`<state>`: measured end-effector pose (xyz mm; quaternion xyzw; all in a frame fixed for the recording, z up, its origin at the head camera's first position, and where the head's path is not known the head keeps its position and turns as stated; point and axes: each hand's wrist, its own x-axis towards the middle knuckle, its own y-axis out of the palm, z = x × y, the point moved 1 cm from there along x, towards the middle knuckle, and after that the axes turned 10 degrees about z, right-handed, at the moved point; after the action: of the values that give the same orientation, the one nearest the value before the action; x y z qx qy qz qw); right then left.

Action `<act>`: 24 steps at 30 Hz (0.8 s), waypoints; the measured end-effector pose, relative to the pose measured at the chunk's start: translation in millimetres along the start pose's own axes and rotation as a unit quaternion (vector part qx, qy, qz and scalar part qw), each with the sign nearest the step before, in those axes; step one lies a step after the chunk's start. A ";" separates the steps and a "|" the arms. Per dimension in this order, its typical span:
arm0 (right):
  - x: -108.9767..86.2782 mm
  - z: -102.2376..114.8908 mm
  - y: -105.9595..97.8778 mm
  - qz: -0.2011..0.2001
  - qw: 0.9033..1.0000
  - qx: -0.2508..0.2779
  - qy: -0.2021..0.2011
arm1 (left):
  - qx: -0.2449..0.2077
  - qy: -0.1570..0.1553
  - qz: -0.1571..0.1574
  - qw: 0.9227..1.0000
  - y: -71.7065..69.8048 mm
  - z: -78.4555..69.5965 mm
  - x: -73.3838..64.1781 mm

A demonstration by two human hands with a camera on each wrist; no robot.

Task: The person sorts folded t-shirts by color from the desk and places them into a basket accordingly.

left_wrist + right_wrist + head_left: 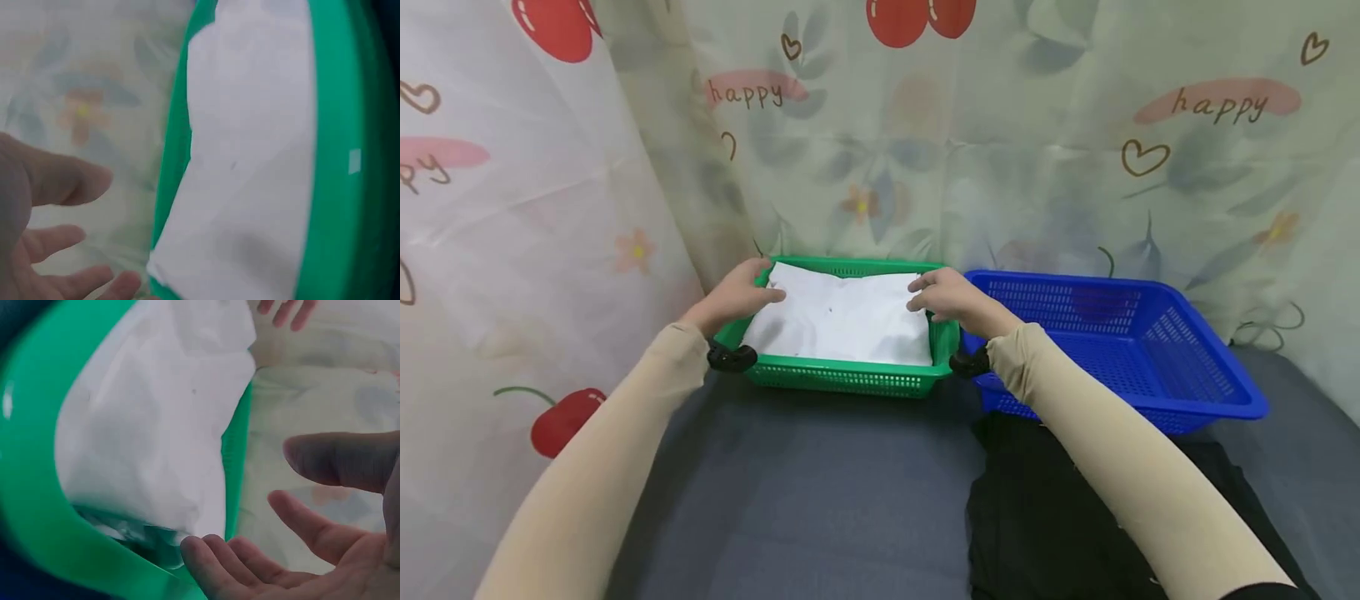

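Lying folded in the green basket [850, 379], a white cloth [842, 321] runs lengthwise between both hands. Left hand [733, 296] and right hand [951, 300] rest at opposite ends, equally near, fingers [312, 528] spread apart and loose, gripping nothing.

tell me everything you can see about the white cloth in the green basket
The white cloth is plain, soft-looking fabric, folded flat with mild creases and a tiny dark speck near its middle. It fills most of the green basket, its far corners riding up over the rim. The left hand and right hand are at its far corners with relaxed fingers; no grip on it can be seen.
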<state>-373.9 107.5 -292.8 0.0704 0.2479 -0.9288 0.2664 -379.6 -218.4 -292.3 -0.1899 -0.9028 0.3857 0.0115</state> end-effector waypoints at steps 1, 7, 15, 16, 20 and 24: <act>-5.1 0.5 -1.1 -0.004 1.000 0.002 -0.005 | -0.008 0.009 -0.013 1.000 4.6 -1.9 -2.5; -44.9 -2.1 -8.8 -0.025 0.999 0.016 -0.045 | -0.046 0.122 -0.094 0.987 45.5 -24.4 -26.4; -102.3 -12.7 -15.5 -0.053 0.996 0.003 -0.073 | -0.096 0.247 -0.042 0.963 104.2 -61.0 -55.9; -109.5 -14.5 -15.3 -0.057 0.996 0.000 -0.075 | -0.103 0.250 -0.029 0.962 112.2 -64.9 -58.4; -140.8 -22.8 -14.1 -0.061 0.994 -0.003 -0.095 | -0.144 0.252 0.030 0.956 146.0 -80.9 -67.2; -173.4 -34.0 -12.4 -0.055 0.992 -0.016 -0.109 | -0.164 0.243 0.098 0.951 180.6 -92.1 -75.7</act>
<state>-233.5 213.3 -271.5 -0.0490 0.2353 -0.9403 0.2411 -233.6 -67.5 -344.7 -0.3646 -0.9006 0.1733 0.1615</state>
